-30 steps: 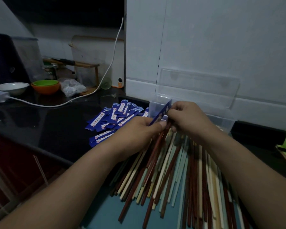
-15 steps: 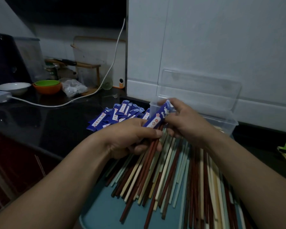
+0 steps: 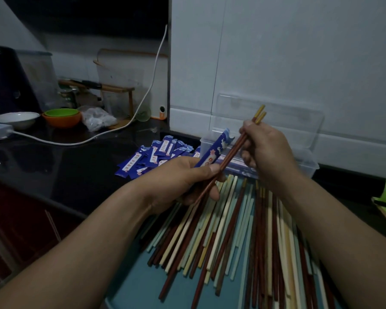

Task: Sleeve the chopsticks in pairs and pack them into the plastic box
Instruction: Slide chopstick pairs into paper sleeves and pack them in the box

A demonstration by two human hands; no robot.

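place: home kitchen | evidence: dark countertop point(image 3: 54, 161), stacked bowls point(image 3: 61, 118), white bowl point(image 3: 16, 119), power cable point(image 3: 143, 103)

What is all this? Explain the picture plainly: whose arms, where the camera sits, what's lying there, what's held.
No machine: the grips are a person's two bare hands. The picture comes from a camera worn on the head, looking down. Nearest lies a teal tray heaped with loose red-brown, cream and pale-green chopsticks; beyond it, on the dark counter, a pile of blue printed paper sleeves and a clear plastic box, lid up. The left grip holds one blue sleeve and the lower part of a yellow-tipped red-brown chopstick pair; the right grip pinches that pair higher up, beside the sleeve, not yet inside.
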